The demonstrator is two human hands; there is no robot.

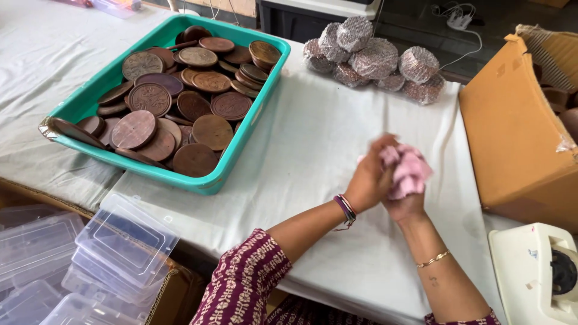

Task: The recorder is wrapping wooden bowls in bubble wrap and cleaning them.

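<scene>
Nearest, clear plastic boxes (114,241) lie stacked at the lower left, with no contents showing, and a white tape dispenser (536,271) sits at the lower right. Over the white-clothed worktop (301,138), the left hand (368,177) and right hand (404,204) press together, both clenched around a crumpled pink cloth (409,171). Beyond, a teal tray (90,99) is heaped with round brown discs (180,96). An open cardboard box (518,132) stands right; foam-netted bundles (373,57) sit farthest.

Open white cloth (313,138) between teal tray (90,99), wrapped bundles (373,57) and cardboard box (512,138).
</scene>
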